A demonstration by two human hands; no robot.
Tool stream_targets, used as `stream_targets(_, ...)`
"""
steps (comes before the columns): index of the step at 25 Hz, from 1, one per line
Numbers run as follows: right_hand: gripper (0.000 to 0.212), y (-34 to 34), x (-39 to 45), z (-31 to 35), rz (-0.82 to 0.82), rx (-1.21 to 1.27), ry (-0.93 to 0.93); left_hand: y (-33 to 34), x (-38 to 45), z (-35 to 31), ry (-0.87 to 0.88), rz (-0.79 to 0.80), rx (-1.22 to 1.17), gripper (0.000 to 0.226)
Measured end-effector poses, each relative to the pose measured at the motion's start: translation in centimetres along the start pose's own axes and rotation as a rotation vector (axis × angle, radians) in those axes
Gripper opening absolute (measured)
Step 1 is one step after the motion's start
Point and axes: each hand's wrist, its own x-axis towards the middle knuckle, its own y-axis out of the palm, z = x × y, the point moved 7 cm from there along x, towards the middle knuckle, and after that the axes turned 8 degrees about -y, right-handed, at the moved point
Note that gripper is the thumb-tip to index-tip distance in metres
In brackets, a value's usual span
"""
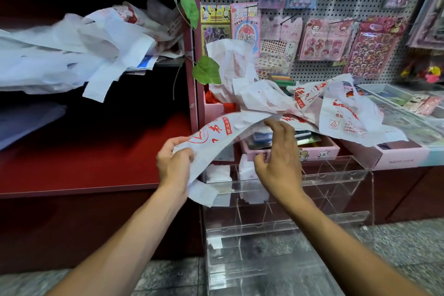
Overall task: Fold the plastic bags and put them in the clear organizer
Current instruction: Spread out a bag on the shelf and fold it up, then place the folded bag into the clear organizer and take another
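A white plastic bag with red print (217, 136), folded into a long strip, stretches between my hands. My left hand (174, 162) grips its lower end, and the tail hangs below that fist. My right hand (280, 154) touches the strip's upper part with its fingertips, fingers loosely bent. Under both hands stands the clear organizer (336, 199) with several compartments; two upper left ones hold folded white bags (217, 173). A loose heap of the same bags (310, 103) lies on the pink boxes behind.
More white bags (79, 55) pile on the upper shelf at left, above a red shelf board (96, 151). Pink boxes (317, 151) of stationery sit behind the organizer. A pegboard (336, 7) with sticker packs fills the back wall. Green leaves (206, 71) hang by the shelf post.
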Motion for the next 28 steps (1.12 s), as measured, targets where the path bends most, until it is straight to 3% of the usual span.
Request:
stream_targets(4, 0.099, 3.1, -0.1, 2.8, 0.167, 0.014, -0.113, -5.0, 1.6, -1.8, 0.053, -0.018, 0.068, 0.046)
stream_targets(8, 0.107, 5.4, 0.3, 5.9, 0.106, 0.129, -0.152, -9.9, 2.7, -3.7, 0.07, 0.065, 0.386, 0.054)
stream_targets(11, 0.089, 8.3, 0.5, 8.1, 0.194, 0.088, -0.165, -14.3, 3.6, -4.3, 0.028, 0.1, 0.591, 0.061)
stream_targets(14, 0.041, 10.5, 0.4, 10.9, 0.221, -0.062, -0.373, -16.8, 4.3, -4.8, -0.005, 0.154, 0.546, 0.074)
stream_targets(16, 0.028, 11.7, -0.1, 12.8, 0.21, -0.259, -0.546, -19.1, 5.7, -5.8, -0.004, -0.012, 0.187, 0.08)
stream_targets(18, 0.027, 12.7, -0.1, 14.4, 0.184, -0.363, -0.557, -22.3, 6.5, -6.7, 0.045, -0.255, -0.196, 0.059)
stream_targets(19, 0.027, 13.2, 0.0, 15.2, 0.174, -0.397, -0.527, -23.7, 6.5, -7.1, 0.108, -0.368, -0.195, 0.05)
stream_targets(21, 0.026, 14.5, 0.1, 16.5, 0.195, -0.447, -0.47, -24.9, 6.4, -8.0, 0.327, -0.483, 0.299, 0.047)
stream_targets(22, 0.027, 15.3, 0.0, 17.1, 0.219, -0.46, -0.457, -23.9, 6.2, -8.0, 0.485, -0.414, 0.618, 0.051)
stream_targets(24, 0.03, 16.9, -0.6, 18.1, 0.281, -0.433, -0.458, -20.1, 5.7, -5.7, 0.708, -0.004, 1.051, 0.072)
stream_targets(26, 0.032, 18.9, -1.3, 19.5, 0.354, -0.327, -0.528, -17.9, 5.2, -2.0, 0.677, 0.375, 1.312, 0.091)
stream_targets(28, 0.038, 20.9, -2.0, 20.7, 0.493, -0.174, -0.588, -17.8, 5.9, -0.3, 0.663, 0.436, 1.353, 0.093)
